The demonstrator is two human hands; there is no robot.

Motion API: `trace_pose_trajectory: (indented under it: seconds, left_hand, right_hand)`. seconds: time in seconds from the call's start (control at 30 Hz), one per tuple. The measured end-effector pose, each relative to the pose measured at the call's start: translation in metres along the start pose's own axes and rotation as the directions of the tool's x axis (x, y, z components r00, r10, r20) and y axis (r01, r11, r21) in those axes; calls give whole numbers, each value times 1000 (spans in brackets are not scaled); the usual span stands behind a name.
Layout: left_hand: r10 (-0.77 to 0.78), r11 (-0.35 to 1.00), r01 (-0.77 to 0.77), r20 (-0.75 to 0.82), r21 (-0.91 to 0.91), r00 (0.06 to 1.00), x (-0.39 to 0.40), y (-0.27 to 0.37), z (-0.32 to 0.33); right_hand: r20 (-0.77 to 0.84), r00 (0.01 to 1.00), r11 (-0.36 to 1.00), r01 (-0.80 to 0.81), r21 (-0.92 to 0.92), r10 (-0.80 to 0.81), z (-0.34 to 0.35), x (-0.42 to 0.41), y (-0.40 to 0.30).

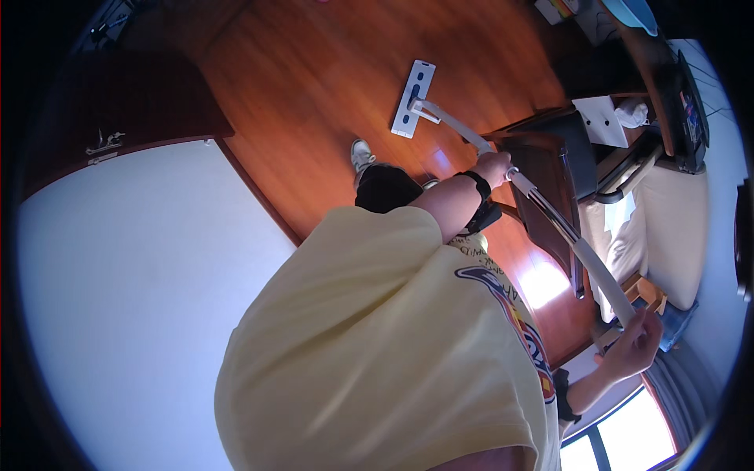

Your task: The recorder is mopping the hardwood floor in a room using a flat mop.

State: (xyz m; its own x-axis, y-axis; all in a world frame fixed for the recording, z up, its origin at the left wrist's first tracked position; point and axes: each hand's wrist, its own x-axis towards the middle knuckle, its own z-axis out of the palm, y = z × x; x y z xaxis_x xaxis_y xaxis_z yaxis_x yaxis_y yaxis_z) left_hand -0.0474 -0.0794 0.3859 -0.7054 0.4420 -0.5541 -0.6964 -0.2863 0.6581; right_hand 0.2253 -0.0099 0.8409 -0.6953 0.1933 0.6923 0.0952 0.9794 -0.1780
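A flat mop with a white and blue head (413,99) rests on the reddish wood floor (306,76). Its pole (551,209) slants from there down to the right, past a wooden chair. My left hand (493,168) is wrapped around the lower pole, just above the pale lower section. At the upper end, my right hand (633,347) holds the light grip (604,282), with its fingers bent around the tip. Dark bands circle both wrists. A sneaker (361,154) shows to the left of the mop head; the other foot is mostly hidden.
The wooden chair (539,194) stands close beside the pole. Behind it are a desk edge (648,76), a monitor (692,112) and a beige padded seat (671,235). A large white panel (147,294) and dark wood with a lock (106,143) fill the left. A window (630,430) lies lower right.
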Motion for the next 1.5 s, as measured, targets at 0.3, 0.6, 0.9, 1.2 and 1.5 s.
trace_pose_trajectory:
  seconds: [0.3, 0.6, 0.9, 1.2, 1.5]
  left_hand:
    - [-242, 862, 199, -33, -467, 970, -41, 20, 81]
    - [-331, 859, 166, -279, -484, 901, -59, 5, 89]
    - [-185, 909, -16, -439, -416, 879, -21, 19, 54]
    - [139, 954, -2, -433, 301, 891, -6, 39, -60]
    - [63, 996, -10, -612, 91, 788, -60, 117, -211]
  right_hand:
    - [377, 890, 913, -93, -397, 255, -35, 25, 76]
    - [493, 714, 859, -323, -397, 497, -33, -30, 156]
    - [546, 712, 895, -300, -331, 441, 12, 63, 117]
    - [541, 616, 818, -471, -331, 573, 72, -25, 85]
    - [852, 411, 849, -523, -71, 324, 166, -58, -40]
